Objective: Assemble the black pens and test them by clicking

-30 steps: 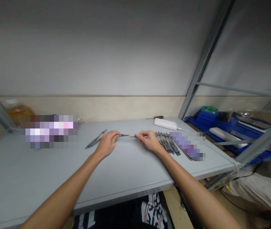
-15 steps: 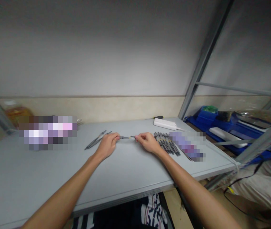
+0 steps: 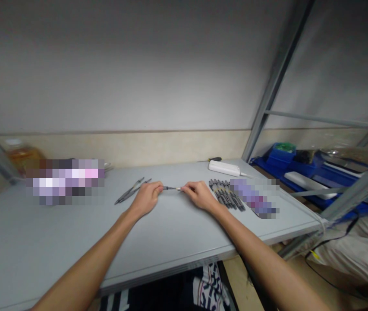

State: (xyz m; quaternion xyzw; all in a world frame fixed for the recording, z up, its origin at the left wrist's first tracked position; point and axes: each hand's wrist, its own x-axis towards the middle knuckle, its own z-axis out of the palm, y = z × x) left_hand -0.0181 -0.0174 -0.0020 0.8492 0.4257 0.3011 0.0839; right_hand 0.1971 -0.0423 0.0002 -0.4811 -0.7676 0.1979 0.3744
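Between my two hands a slim pen [image 3: 171, 188] lies crosswise, just above the table. My left hand [image 3: 148, 195] is closed around its left part. The fingertips of my right hand [image 3: 200, 193] pinch its right end, where a pale tip shows; the exact part in the fingers is hidden. Left of my left hand, a couple of thin grey pens [image 3: 128, 192] lie slanted on the table. Right of my right hand, several grey-black pens [image 3: 225, 194] lie side by side in a row.
The grey table [image 3: 171, 233] carries a white device [image 3: 224, 168] and a screwdriver [image 3: 215, 159] at the back. A blurred-out flat item [image 3: 253, 198] lies at right, another blurred item [image 3: 65, 181] at left, near a bottle [image 3: 22, 155]. Metal posts [image 3: 279, 82] flank a blue shelf [image 3: 313, 185].
My right hand has shifted slightly left, toward my left hand, so the visible stretch of pen is shorter. My left hand stays in place.
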